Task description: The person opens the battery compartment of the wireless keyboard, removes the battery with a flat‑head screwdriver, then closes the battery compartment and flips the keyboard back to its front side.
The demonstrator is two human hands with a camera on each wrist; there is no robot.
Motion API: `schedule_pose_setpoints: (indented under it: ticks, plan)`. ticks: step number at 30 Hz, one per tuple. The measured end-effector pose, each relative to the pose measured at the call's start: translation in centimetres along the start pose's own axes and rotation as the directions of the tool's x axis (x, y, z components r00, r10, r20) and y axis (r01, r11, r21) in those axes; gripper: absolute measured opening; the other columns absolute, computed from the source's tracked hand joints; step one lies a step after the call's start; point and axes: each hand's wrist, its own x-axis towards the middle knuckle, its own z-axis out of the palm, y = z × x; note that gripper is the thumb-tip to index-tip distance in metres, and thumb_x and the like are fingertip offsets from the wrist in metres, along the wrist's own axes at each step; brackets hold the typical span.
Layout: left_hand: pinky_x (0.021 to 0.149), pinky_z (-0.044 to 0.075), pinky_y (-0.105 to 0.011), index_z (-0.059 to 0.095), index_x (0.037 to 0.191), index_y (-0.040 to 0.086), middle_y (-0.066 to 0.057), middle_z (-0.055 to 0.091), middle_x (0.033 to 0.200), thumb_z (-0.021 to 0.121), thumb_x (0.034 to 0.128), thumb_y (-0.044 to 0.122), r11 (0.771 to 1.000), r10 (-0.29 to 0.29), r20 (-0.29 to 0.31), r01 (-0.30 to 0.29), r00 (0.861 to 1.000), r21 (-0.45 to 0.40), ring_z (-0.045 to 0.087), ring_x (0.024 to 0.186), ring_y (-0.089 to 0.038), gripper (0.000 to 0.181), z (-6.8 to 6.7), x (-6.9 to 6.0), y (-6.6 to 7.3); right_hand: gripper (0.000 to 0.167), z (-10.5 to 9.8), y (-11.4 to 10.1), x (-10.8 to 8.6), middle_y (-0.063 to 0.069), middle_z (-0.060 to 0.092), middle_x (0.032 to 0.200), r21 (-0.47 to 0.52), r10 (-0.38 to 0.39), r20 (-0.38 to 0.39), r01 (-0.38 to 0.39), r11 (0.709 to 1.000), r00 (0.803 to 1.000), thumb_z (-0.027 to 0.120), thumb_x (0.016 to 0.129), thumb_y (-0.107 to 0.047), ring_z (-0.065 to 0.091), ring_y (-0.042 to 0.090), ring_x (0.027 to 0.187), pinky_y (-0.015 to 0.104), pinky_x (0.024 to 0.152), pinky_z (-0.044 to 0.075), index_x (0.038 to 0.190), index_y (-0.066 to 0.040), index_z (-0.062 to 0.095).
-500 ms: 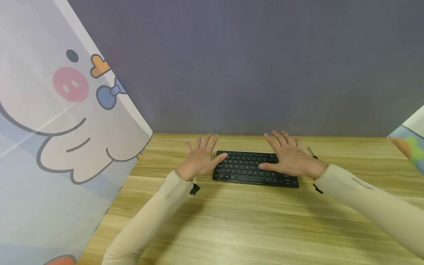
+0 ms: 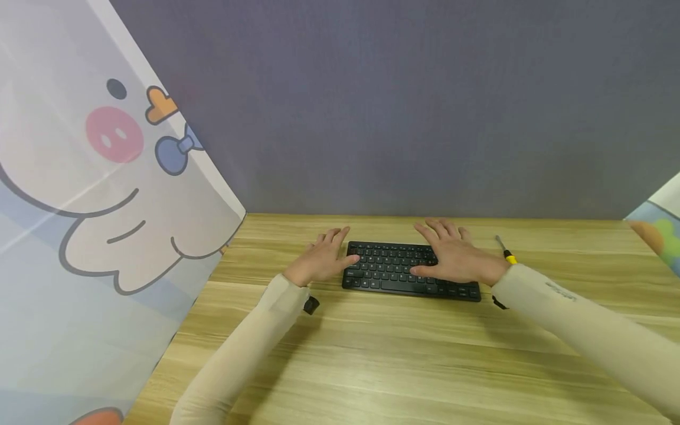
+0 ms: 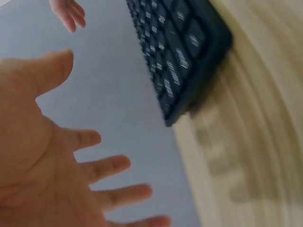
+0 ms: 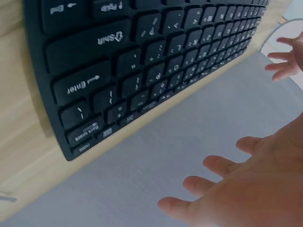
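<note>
A black keyboard [image 2: 393, 268] lies on the wooden table, seen whole in the head view apart from what the right hand covers. My left hand [image 2: 321, 260] hovers at its left end, fingers spread and thumb over the edge keys. In the left wrist view that hand [image 3: 52, 156] shows its palm, with nothing in it and a space between it and the keyboard [image 3: 175, 52]. Above the keyboard's right half is my right hand [image 2: 454, 257], fingers apart and holding nothing. The right wrist view has this hand [image 4: 255, 184] raised clear of the keys.
A screwdriver [image 2: 509, 256] with a yellow and black handle lies beyond the right wrist. Behind the table [image 2: 404, 354] stands a grey panel [image 2: 393, 106]. A cartoon-printed sheet [image 2: 106, 236] hangs along the left side.
Both hands have come down slightly, their fingers less stretched upward. The right hand has shifted a little left, uncovering the screwdriver's yellow handle. The keyboard looks unmoved.
</note>
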Motion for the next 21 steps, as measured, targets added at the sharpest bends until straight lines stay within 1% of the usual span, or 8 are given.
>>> schedule_pose_setpoints:
  ticks: [2, 5, 8, 11, 15, 21]
  plan:
    - [0.101, 0.026, -0.06, 0.006, 0.154, 0.022, -0.012, 0.015, 0.154, 0.046, 0.0948, 0.054, 1.0, -0.013, 0.048, 0.014, 0.999, -0.022, 0.018, 0.137, -0.04, 0.078, 0.3, 0.1, -0.5, 0.096, 0.4, 0.0, 0.2, 0.02, 0.013, 0.152, 0.019, -0.002, 0.011, 0.002, 1.0, 1.0, 0.059, 0.083, -0.063, 0.009, 0.045, 0.136, 0.07, 0.097, 0.008, 0.152, -0.013, 0.015]
    - [0.102, 0.027, -0.058, 0.004, 0.154, 0.02, -0.014, 0.014, 0.154, 0.048, 0.0945, 0.053, 0.999, -0.018, 0.101, 0.022, 0.995, -0.032, 0.017, 0.136, -0.043, 0.081, 0.8, 0.3, -1.1, 0.096, 1.0, 0.0, 0.5, 0.021, 0.012, 0.152, 0.045, -0.008, 0.033, 0.007, 0.999, 0.999, 0.062, 0.083, -0.059, 0.009, 0.045, 0.136, 0.07, 0.098, 0.009, 0.152, -0.013, 0.015]
    - [0.103, 0.024, -0.058, 0.005, 0.154, 0.018, -0.016, 0.013, 0.154, 0.049, 0.0943, 0.052, 0.998, -0.01, 0.13, 0.017, 0.991, -0.058, 0.015, 0.136, -0.045, 0.082, 1.1, 0.3, -1.4, 0.097, 1.6, 0.1, 0.7, 0.021, 0.012, 0.152, 0.071, -0.018, 0.053, 0.014, 0.997, 0.998, 0.065, 0.082, -0.056, 0.009, 0.045, 0.136, 0.07, 0.098, 0.01, 0.152, -0.012, 0.016]
    - [0.103, 0.023, -0.059, 0.007, 0.154, 0.016, -0.016, 0.012, 0.155, 0.049, 0.0941, 0.053, 0.997, -0.002, 0.149, 0.013, 0.989, -0.074, 0.014, 0.137, -0.044, 0.082, 1.4, 0.4, -1.7, 0.098, 2.1, 0.1, 0.8, 0.021, 0.013, 0.152, 0.088, -0.028, 0.071, 0.022, 0.996, 0.997, 0.068, 0.081, -0.055, 0.009, 0.044, 0.136, 0.069, 0.098, 0.011, 0.152, -0.012, 0.017]
    - [0.102, 0.025, -0.059, 0.008, 0.154, 0.014, -0.016, 0.012, 0.155, 0.049, 0.0939, 0.053, 0.997, 0.002, 0.161, 0.01, 0.987, -0.074, 0.015, 0.137, -0.042, 0.082, 1.6, 0.5, -2.0, 0.1, 2.5, -0.1, 1.1, 0.023, 0.016, 0.15, 0.097, -0.049, 0.085, 0.041, 0.994, 0.995, 0.071, 0.079, -0.054, 0.011, 0.045, 0.136, 0.07, 0.098, 0.012, 0.151, -0.011, 0.018]
    - [0.101, 0.027, -0.06, 0.008, 0.154, 0.014, -0.016, 0.013, 0.155, 0.048, 0.0938, 0.054, 0.998, 0.012, 0.158, -0.001, 0.987, -0.067, 0.017, 0.137, -0.042, 0.083, 1.8, 0.6, -2.4, 0.104, 3.1, -0.3, 1.4, 0.023, 0.017, 0.15, 0.108, -0.051, 0.122, 0.037, 0.993, 0.991, 0.072, 0.075, -0.057, 0.012, 0.045, 0.135, 0.07, 0.098, 0.012, 0.151, -0.011, 0.019]
